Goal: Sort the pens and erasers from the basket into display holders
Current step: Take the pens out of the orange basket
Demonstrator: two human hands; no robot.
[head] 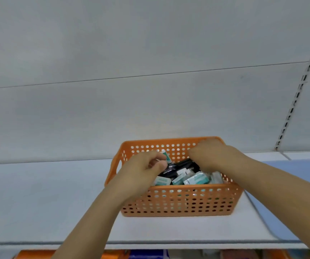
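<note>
An orange perforated basket [176,200] stands on a pale shelf. Inside it lie several teal-and-white boxed erasers [197,179] and black pen packs [180,165]. My left hand [143,171] reaches in over the left side and pinches one teal-and-white eraser [166,156] between thumb and fingers. My right hand [212,156] is in the far right part of the basket with its fingers curled down into the contents; what they hold is hidden.
The pale shelf [47,202] runs wide to the left of the basket, with a grey back panel behind. A blue board [290,193] lies at the right. A slotted upright [298,90] stands at the far right. Orange and blue items [146,254] show below the shelf edge.
</note>
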